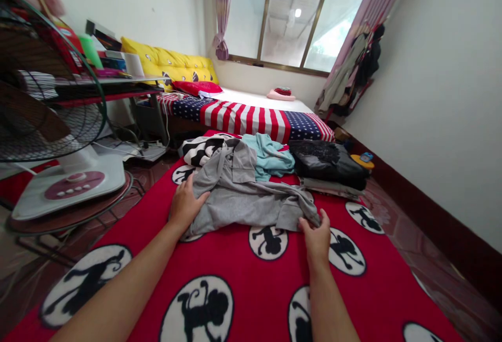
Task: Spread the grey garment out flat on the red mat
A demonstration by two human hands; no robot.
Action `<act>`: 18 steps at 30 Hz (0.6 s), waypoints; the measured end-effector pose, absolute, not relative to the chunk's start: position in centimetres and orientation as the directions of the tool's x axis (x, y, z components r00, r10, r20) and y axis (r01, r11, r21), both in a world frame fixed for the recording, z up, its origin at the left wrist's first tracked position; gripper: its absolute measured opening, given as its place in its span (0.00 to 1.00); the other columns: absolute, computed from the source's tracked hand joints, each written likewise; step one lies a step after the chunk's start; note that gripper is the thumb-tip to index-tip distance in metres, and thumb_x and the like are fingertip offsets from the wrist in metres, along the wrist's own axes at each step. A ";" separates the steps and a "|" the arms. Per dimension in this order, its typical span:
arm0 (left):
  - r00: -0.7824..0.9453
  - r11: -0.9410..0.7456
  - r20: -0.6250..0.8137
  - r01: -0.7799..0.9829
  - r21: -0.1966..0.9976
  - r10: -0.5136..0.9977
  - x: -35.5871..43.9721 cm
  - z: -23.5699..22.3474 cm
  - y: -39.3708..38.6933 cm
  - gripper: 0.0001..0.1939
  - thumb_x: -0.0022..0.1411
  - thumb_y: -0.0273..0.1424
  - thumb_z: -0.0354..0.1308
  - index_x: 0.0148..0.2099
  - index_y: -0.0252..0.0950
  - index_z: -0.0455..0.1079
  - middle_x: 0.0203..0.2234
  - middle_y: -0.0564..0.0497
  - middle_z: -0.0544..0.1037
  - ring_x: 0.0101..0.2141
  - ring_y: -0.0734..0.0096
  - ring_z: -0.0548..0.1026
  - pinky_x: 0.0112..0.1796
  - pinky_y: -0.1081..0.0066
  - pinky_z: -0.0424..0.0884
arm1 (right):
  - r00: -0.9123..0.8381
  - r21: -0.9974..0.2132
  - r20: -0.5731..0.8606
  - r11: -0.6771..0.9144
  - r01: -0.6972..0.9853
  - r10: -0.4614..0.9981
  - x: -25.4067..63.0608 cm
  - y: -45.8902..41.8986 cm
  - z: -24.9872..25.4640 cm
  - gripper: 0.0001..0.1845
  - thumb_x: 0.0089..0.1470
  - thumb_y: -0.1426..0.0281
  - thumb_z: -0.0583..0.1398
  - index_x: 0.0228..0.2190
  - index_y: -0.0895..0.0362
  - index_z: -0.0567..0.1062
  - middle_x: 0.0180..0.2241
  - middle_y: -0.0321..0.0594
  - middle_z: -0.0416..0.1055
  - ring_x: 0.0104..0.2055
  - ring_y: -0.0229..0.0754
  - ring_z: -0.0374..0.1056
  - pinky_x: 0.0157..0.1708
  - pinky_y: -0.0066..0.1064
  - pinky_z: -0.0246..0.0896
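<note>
A grey garment (243, 206), rumpled and partly folded over itself, lies across the red blanket in front of me. My left hand (187, 205) is at its left edge, thumb on top of the cloth and the other fingers curled along the side. At the opposite end, my right hand (317, 233) pinches the edge beside a cuff-like band. Just behind the garment are a light-blue cloth (270, 156) and a black-and-white patterned cloth (202, 149). A stack of folded dark clothes (327, 161) sits to the right, with grey folded pieces under it.
The red blanket (243, 284) has monkey figures in white circles. A fan (76, 174) stands on a round stool at left, near a cluttered desk (113, 88). Beyond is a bed with a stars-and-stripes cover (243, 117). Clothes (351, 75) hang by the right wall.
</note>
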State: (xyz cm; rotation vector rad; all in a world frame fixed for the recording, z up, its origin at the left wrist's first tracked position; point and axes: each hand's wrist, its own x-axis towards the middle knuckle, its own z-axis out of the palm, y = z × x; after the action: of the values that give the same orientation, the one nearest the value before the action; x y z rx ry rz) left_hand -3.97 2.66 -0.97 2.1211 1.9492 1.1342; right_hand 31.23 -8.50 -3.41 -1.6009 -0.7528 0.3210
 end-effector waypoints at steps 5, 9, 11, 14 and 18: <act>-0.037 -0.268 0.475 0.786 0.557 0.879 -5.8 1.0 2.6 0.20 0.62 0.37 0.49 0.51 0.35 0.72 0.44 0.42 0.78 0.47 0.54 0.74 0.48 0.62 0.68 | 0.780 -0.930 0.292 -0.025 0.366 0.554 32.3 -9.1 -2.3 0.29 0.41 0.55 0.64 0.42 0.62 0.76 0.34 0.45 0.75 0.35 0.47 0.70 0.36 0.37 0.68; -0.190 -0.257 0.450 0.605 0.754 0.872 -8.2 4.0 2.1 0.22 0.63 0.43 0.48 0.45 0.33 0.75 0.38 0.45 0.80 0.41 0.59 0.76 0.42 0.68 0.70 | 0.929 -0.943 0.320 0.160 0.293 0.188 33.6 -10.2 -1.1 0.24 0.41 0.56 0.65 0.38 0.58 0.74 0.33 0.42 0.72 0.31 0.44 0.68 0.28 0.34 0.67; -0.273 -0.256 0.359 0.350 0.901 0.892 -9.3 5.6 1.4 0.21 0.60 0.45 0.52 0.42 0.34 0.74 0.34 0.49 0.80 0.38 0.63 0.76 0.39 0.73 0.71 | 0.948 -0.922 0.315 0.251 0.294 0.046 34.8 -10.8 -1.0 0.22 0.42 0.59 0.64 0.39 0.56 0.72 0.38 0.44 0.71 0.36 0.48 0.70 0.31 0.38 0.70; -0.118 -0.146 0.159 0.117 0.982 0.980 -10.5 7.0 -0.7 0.19 0.55 0.46 0.60 0.41 0.36 0.75 0.29 0.54 0.79 0.35 0.68 0.76 0.35 0.77 0.71 | 0.962 -0.917 0.275 0.300 0.263 -0.002 36.7 -11.7 -1.5 0.19 0.43 0.64 0.59 0.40 0.53 0.67 0.43 0.46 0.69 0.44 0.55 0.70 0.34 0.46 0.71; 0.435 0.064 -0.207 0.320 0.945 0.877 -11.1 6.8 -4.6 0.20 0.51 0.46 0.64 0.39 0.36 0.78 0.31 0.49 0.80 0.32 0.64 0.76 0.31 0.74 0.71 | 0.991 -0.953 0.109 0.274 0.126 -0.076 37.9 -12.5 -1.6 0.24 0.38 0.69 0.57 0.41 0.50 0.64 0.45 0.46 0.68 0.45 0.56 0.71 0.33 0.46 0.70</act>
State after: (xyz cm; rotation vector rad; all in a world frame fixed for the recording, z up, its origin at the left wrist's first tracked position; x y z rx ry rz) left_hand -11.11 -4.59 6.77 1.5025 1.1075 0.5881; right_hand 37.85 -12.49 -1.58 -1.2860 -0.0443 -0.1356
